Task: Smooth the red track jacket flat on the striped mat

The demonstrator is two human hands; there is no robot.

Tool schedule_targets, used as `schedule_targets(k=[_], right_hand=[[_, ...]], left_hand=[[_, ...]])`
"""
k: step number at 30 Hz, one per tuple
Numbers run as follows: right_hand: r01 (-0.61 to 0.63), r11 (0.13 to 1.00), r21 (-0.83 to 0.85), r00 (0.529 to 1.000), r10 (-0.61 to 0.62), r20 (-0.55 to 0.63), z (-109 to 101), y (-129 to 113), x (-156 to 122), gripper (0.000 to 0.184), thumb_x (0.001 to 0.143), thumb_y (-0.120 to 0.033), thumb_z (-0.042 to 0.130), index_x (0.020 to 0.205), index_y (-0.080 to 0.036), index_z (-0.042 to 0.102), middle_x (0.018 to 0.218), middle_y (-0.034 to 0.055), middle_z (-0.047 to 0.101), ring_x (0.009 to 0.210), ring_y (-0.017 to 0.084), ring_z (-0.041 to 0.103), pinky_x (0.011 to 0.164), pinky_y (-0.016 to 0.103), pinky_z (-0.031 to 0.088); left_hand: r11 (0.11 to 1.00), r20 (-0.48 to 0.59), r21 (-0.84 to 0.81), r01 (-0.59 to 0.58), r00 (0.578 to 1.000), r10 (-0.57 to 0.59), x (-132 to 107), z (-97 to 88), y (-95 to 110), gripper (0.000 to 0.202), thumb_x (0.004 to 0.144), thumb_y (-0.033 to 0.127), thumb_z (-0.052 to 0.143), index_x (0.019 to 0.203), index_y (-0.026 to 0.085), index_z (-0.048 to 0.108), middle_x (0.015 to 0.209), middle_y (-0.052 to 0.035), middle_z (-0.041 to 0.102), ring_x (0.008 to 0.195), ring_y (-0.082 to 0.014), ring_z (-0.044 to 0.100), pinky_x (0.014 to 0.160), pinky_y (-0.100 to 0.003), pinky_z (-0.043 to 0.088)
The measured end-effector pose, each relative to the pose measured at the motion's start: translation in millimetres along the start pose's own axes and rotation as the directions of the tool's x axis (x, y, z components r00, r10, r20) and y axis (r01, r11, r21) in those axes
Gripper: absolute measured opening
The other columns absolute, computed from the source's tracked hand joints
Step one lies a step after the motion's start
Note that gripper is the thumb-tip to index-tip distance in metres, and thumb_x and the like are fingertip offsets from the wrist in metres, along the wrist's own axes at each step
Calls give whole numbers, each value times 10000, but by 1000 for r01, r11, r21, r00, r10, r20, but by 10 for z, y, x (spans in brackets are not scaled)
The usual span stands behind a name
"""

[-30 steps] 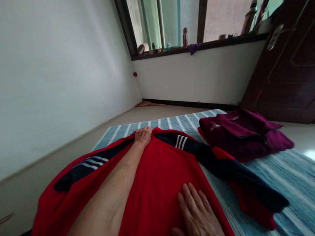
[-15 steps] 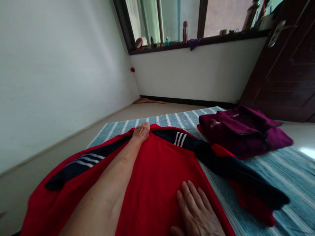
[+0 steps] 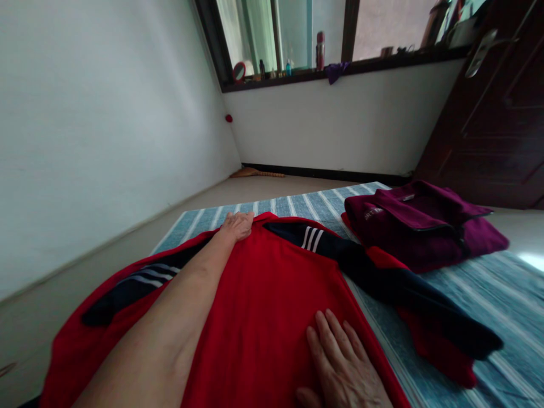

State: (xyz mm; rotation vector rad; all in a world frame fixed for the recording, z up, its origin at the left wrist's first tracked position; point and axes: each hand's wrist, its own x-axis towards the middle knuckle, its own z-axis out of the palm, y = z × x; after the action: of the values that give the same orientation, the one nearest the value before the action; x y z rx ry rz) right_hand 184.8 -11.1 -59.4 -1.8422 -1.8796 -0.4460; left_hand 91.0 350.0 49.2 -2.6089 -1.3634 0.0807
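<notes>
A red jacket (image 3: 263,294) with navy sleeve panels and white stripes lies spread out, apparently back side up. My left hand (image 3: 238,225) is at its far edge beside the collar, the fingers bent together on the cloth; their tips are partly hidden. Lower right on the jacket, my right hand (image 3: 342,360) rests flat with its fingers stretched out, pressing on the cloth near the side seam. One navy sleeve (image 3: 408,292) extends to the right. The other striped sleeve (image 3: 148,277) lies at the left, partly behind my left forearm.
A folded purple garment (image 3: 420,226) sits at the right on the blue striped bedspread (image 3: 488,294). Beyond the bed stand a window sill (image 3: 289,79) with bottles and a mirror, and a dark door (image 3: 497,124). A white wall (image 3: 106,124) borders the left side.
My left hand has shifted slightly left along the jacket's far edge and looks flatter. My right hand stays nearly in place, and the jacket lies almost as before.
</notes>
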Motion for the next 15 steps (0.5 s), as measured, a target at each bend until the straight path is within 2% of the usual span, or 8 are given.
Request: schedule_targets(k=[3, 6, 9, 11, 13, 15], right_hand=[[-14, 1000, 10, 999, 14, 29, 19, 1, -13, 583, 818, -610, 545, 1205, -180, 619, 1318, 143, 543, 1216, 349, 496, 911, 479, 475], [-30, 999, 15, 999, 29, 36, 29, -7, -25, 575, 821, -583, 553, 1230, -183, 600, 1338, 138, 527, 1238, 347, 473, 931, 483, 459], [-22, 1000, 14, 1000, 22, 7, 13, -15, -24, 573, 822, -584, 547, 1232, -186, 597, 1330, 136, 534, 1231, 336, 485, 924, 475, 466], [-16, 1000, 10, 1000, 16, -11, -7, -18, -16, 569, 824, -591, 539, 1217, -184, 607, 1316, 137, 545, 1217, 332, 500, 914, 471, 474], [-17, 1000, 4, 999, 17, -27, -25, -19, -6, 562, 825, -595, 532, 1198, -183, 621, 1302, 137, 557, 1204, 329, 514, 905, 468, 481], [-18, 1000, 1, 999, 18, -35, -36, -17, 3, 548, 827, -587, 535, 1191, -187, 625, 1295, 133, 563, 1199, 323, 521, 903, 459, 485]], left_hand=[[999, 31, -43, 15, 999, -14, 39, -39, -18, 312, 797, 160, 465, 1073, 194, 604, 1106, -118, 657, 1064, -269, 557, 944, -413, 339], [992, 97, -112, 53, 994, -42, 79, -122, -56, 287, 741, 306, 567, 999, 216, 654, 1029, -83, 685, 1005, -273, 586, 867, -356, 402], [970, 161, -230, 76, 986, -39, 79, -223, -99, 400, 716, 540, 579, 937, 225, 688, 919, -44, 702, 909, -247, 617, 767, -289, 436], [943, 184, -323, 79, 983, -20, 56, -274, -125, 509, 758, 654, 480, 893, 218, 705, 842, -23, 703, 837, -215, 626, 711, -259, 440], [912, 182, -402, 82, 983, -9, 31, -295, -149, 563, 824, 660, 389, 845, 200, 713, 762, -8, 693, 769, -188, 624, 681, -251, 440], [884, 143, -459, 84, 990, -20, 15, -286, -172, 506, 860, 594, 425, 822, 175, 706, 715, 6, 677, 723, -168, 616, 683, -258, 445]])
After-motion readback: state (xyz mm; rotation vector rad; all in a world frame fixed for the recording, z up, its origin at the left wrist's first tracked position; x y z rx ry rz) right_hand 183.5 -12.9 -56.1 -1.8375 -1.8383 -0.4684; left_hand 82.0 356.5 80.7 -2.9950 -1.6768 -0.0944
